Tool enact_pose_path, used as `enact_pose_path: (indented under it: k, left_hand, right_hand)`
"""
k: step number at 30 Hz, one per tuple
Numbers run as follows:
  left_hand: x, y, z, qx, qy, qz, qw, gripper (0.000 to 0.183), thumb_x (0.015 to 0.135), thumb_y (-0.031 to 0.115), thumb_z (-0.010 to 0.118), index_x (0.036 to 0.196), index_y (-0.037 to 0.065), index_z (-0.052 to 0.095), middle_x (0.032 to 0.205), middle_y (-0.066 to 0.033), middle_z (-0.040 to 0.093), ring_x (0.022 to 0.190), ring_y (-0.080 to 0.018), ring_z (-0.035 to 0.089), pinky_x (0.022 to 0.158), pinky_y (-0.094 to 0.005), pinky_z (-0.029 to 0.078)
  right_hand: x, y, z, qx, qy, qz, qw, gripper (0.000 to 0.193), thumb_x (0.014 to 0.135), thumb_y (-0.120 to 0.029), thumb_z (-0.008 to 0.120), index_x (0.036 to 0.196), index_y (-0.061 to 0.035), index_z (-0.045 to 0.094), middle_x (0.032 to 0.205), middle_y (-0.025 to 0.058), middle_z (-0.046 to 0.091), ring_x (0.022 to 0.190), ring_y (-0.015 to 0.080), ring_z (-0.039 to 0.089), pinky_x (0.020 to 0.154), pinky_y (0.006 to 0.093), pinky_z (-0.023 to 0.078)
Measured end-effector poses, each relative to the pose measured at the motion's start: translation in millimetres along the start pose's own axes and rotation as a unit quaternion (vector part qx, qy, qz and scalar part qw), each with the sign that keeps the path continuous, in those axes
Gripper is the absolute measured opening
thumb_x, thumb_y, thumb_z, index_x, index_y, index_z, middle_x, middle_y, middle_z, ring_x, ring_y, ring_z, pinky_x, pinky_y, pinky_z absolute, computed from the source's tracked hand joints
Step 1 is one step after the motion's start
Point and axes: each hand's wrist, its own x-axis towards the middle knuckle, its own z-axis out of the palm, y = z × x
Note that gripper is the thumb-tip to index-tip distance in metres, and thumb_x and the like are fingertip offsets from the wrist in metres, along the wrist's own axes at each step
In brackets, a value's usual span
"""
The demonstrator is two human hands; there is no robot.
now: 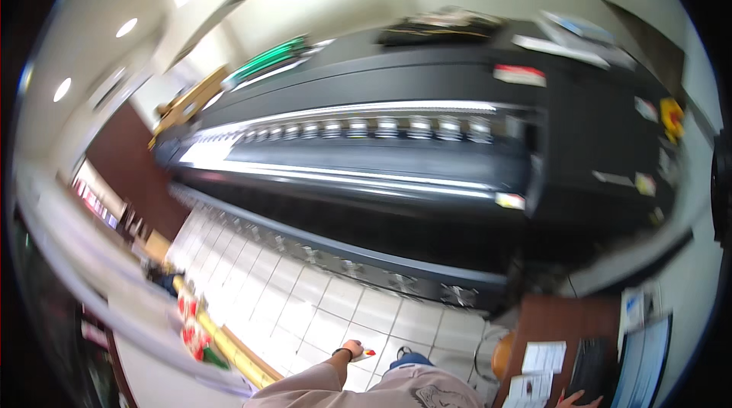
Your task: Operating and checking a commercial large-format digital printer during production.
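My left hand [352,348], with a dark band at its wrist, hangs low in front of my body above the tiled floor. Its fingers are closed, and a small white piece with red and yellow on it [368,353] sticks out beside them; blur hides its kind. My right hand does not show. At the lower right edge, a hand with red nails [579,399] rests at a black keyboard [591,362]; no arm links it to my body, so it looks like another person's. A large black wide-format printer [427,229] stretches across the view ahead of me.
A brown desk [534,324] at the right bears papers [544,358] and a monitor [646,362]. An orange round stool [502,354] stands beside it. Long yellow rolls [236,354] lie at the left. Black folded material [438,28] lies on the printer's top.
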Motion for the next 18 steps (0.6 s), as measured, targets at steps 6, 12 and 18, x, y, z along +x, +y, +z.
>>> enact_pose_path:
  k: [6,12,18]
  left_hand:
    - [-5.2,-94.7,-27.6,-0.143,0.018,-0.053,0.988,0.04,0.08,0.026,0.057,0.115,0.011,0.068,0.116,-0.017,0.066,0.108,-0.0306,0.062,0.095,-0.0374,0.048]
    - [41.5,-163.7,-67.9,-0.285,0.157,-0.054,0.944,0.031,0.079,0.023,0.055,0.102,0.008,0.069,0.096,-0.0224,0.068,0.093,-0.0367,0.065,0.084,-0.0413,0.051]
    - [67.1,-252.9,-163.3,-0.377,0.311,-0.091,0.868,0.028,0.082,0.024,0.057,0.097,0.003,0.068,0.09,-0.024,0.067,0.088,-0.0376,0.065,0.078,-0.0426,0.051]
  right_hand:
    - [-80.8,-268.3,68.0,0.33,-0.234,-0.148,0.902,0.056,0.085,-0.041,0.067,0.119,0.0028,0.056,0.102,0.0205,0.061,0.096,0.0379,0.058,0.086,0.0461,0.048]
    - [-222.3,-481.9,98.2,0.448,-0.522,-0.215,0.694,0.016,0.088,-0.006,0.058,0.101,0.0007,0.057,0.073,0.0063,0.052,0.062,0.0123,0.049,0.058,0.0288,0.043]
    - [-349.9,-638.8,72.2,0.434,-0.647,-0.34,0.526,0.025,0.094,-0.018,0.059,0.077,0.001,0.058,0.053,0.0055,0.054,0.049,0.0089,0.05,0.048,0.0271,0.038]
